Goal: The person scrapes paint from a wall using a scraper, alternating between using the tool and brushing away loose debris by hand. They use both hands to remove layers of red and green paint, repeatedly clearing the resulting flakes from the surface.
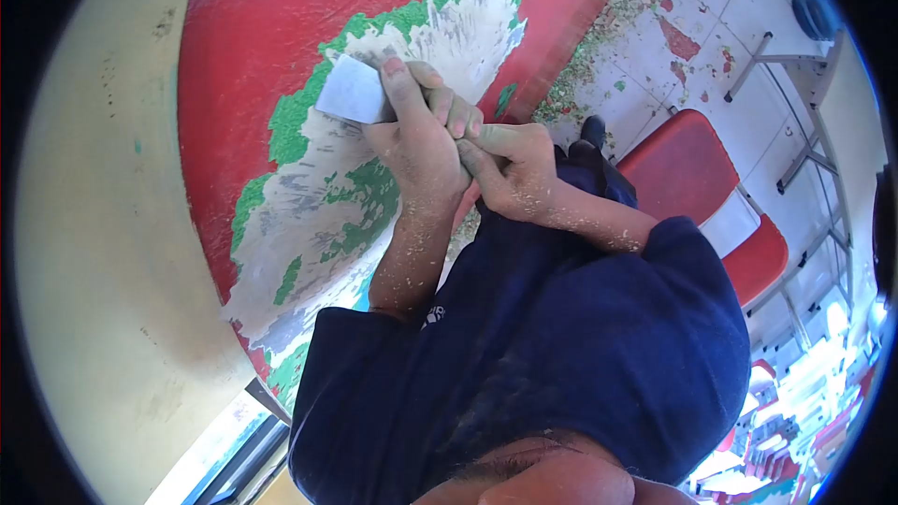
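My left hand (412, 136) is closed around a scraper (351, 91), with its thumb lying along the broad, pale, square blade. Against it, my right hand (514, 168) is closed at the rear end of the scraper; the handle is hidden inside both hands. The blade is over a painted wall (238, 37), at the border of a green layer (290, 122) and a scraped, whitish patch (323, 210). Red paint surrounds this ragged patch, and bits of green remain inside it. Pale flakes cling to both forearms.
Paint chips (678, 37) and crumbs litter the tiled floor (636, 79) along the wall's foot. A red chair (687, 164) stands close on my right, beside metal-legged furniture (814, 159). A beige wall section (103, 196) is at the left.
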The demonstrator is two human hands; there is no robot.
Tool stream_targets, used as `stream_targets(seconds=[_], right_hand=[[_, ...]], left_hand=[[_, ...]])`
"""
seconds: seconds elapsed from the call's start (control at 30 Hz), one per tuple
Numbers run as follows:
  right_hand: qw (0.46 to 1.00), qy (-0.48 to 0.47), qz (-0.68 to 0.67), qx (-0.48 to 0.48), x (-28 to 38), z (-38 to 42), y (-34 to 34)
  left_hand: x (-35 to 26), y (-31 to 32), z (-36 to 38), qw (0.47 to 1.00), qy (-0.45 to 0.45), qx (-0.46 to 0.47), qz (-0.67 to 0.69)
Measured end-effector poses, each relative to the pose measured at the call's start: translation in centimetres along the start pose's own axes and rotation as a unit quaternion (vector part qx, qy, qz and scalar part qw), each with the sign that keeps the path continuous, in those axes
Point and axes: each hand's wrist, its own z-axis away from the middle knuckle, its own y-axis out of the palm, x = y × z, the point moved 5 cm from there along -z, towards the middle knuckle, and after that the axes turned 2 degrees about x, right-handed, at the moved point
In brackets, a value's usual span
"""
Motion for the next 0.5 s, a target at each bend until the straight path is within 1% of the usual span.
stream_targets(seconds=[0.03,0.07,0.13,0.17,0.2,0.23,0.27,0.37,0.43,0.47,0.5], right_hand=[[1.000,0.005,-0.009,0.007,0.0,0.5,0.2],[1.000,-0.014,0.003,0.012,-0.2,1.1,0.4],[1.000,0.006,-0.018,0.016,-0.5,1.4,0.5],[0.999,0.017,-0.020,0.019,-0.4,1.1,0.2],[1.000,0.002,0.003,-0.003,0.8,0.3,0.0],[1.000,0.015,0.002,-0.003,0.7,0.8,0.3],[1.000,0.019,0.002,-0.003,0.2,0.6,0.5],[0.999,0.028,-0.022,0.002,0.1,1.5,0.5],[1.000,0.008,-0.015,0.023,-0.4,1.0,0.0],[0.999,-0.031,0.007,-0.012,0.4,0.1,0.0],[1.000,-0.026,-0.001,-0.016,0.7,-0.3,0.3]], left_hand=[[0.1,-0.4,0.4,1.000,-0.001,-0.001,-0.005],[0.5,-0.8,1.2,1.000,-0.020,-0.013,-0.005],[1.0,-0.3,1.5,0.999,-0.037,-0.014,0.005],[0.5,0.2,0.8,1.000,-0.024,-0.006,0.007],[-0.1,0.5,0.4,1.000,-0.020,-0.003,0.008],[-0.4,0.3,0.5,1.000,-0.019,-0.006,0.006],[-0.3,0.2,0.4,1.000,0.003,-0.006,-0.018],[-0.2,0.2,1.2,1.000,-0.007,0.008,-0.014],[-0.6,0.2,0.3,0.999,0.028,0.015,-0.031],[-0.4,0.0,0.2,0.998,0.036,0.014,-0.040],[-0.9,0.2,0.2,0.998,0.040,0.013,-0.042]])
